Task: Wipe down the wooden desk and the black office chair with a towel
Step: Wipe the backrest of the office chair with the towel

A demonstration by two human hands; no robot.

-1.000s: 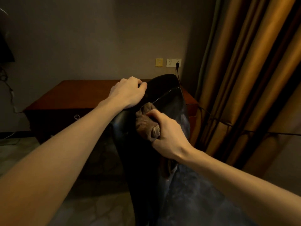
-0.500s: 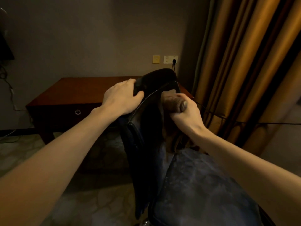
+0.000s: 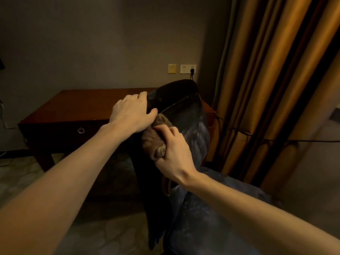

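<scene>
Our left hand (image 3: 131, 113) grips the black chair (image 3: 184, 111) at its top; just below, our right hand (image 3: 174, 155) clutches the bunched towel (image 3: 150, 140) against the backrest.

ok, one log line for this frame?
phase: wiping | left hand: grips black office chair top edge | right hand: holds towel against its backrest | wooden desk: behind chair, untouched

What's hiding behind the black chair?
Behind the black chair stands the wooden desk by the wall, with a plugged-in wall socket above. The chair back covers much of the desk's right side, so anything there is unseen.
</scene>
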